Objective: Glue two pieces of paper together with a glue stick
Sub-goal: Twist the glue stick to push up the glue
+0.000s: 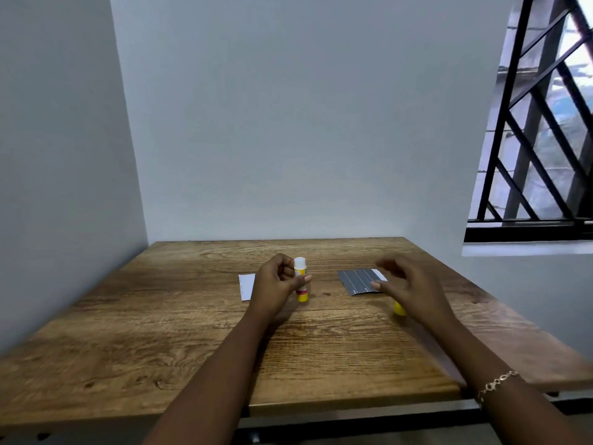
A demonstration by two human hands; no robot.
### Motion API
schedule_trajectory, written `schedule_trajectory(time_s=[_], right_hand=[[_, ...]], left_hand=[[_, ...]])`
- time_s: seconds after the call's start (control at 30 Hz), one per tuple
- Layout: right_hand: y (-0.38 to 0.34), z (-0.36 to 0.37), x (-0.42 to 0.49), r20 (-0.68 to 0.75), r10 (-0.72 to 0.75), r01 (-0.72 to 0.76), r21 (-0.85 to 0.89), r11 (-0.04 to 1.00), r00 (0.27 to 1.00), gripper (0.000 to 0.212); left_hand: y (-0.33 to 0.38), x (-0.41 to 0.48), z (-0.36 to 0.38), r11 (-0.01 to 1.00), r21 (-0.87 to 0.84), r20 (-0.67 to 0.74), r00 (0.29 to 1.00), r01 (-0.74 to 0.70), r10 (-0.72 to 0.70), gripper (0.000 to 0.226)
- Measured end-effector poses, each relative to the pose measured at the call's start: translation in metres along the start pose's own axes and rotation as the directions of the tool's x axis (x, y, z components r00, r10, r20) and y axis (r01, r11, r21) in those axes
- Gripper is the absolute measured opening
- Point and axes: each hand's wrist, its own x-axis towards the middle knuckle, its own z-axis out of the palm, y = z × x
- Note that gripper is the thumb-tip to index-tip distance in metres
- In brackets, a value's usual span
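My left hand (276,285) is wrapped around the glue stick (301,280), fingers curled on the barrel and thumb across the front, holding it upright just above the table. My right hand (409,285) is loose with the fingers spread, holding nothing, hovering over the near right corner of the dark lined paper (359,281). There's a gold bracelet (495,383) on my right wrist, closest to me. A small yellow thing, probably the cap (399,308), sits on the wooden table (160,332) mostly hidden under my right palm. The white paper (246,286) lies flat just left of my left hand, partly covered by it. The two papers are well apart, with the glue stick between them. Beyond the table there's a plain wall and, far right, a barred window (542,123).
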Motion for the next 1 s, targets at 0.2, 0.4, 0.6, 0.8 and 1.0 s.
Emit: schedule_trajectory(time_s=[0.2, 0.4, 0.6, 0.8, 1.0], right_hand=[[-0.038, 0.071, 0.023, 0.455, 0.009, -0.014, 0.008, 1.000, 0.890, 0.043], [-0.034, 0.104, 0.026, 0.301, -0.001, -0.058, 0.186, 0.981, 0.954, 0.027], [-0.022, 0.110, 0.034, 0.264, 0.064, -0.156, 0.345, 0.925, 0.962, 0.029], [-0.023, 0.108, 0.031, 0.249, -0.019, -0.052, 0.273, 0.961, 0.968, 0.023], [-0.022, 0.113, 0.029, 0.260, -0.039, -0.023, 0.234, 0.972, 0.965, 0.022]], left_hand=[[0.002, 0.002, 0.002, 0.998, 0.043, -0.115, 0.993, -0.036, 0.040, 0.033], [0.003, 0.003, 0.007, 0.998, -0.047, -0.146, 0.989, -0.028, 0.021, 0.033], [-0.002, 0.008, 0.004, 0.993, -0.118, -0.101, 0.995, -0.022, 0.011, 0.024], [-0.002, 0.006, 0.005, 0.959, -0.283, -0.140, 0.988, 0.028, -0.071, 0.030], [0.000, 0.006, 0.004, 0.957, -0.289, -0.127, 0.989, 0.033, -0.072, 0.022]])
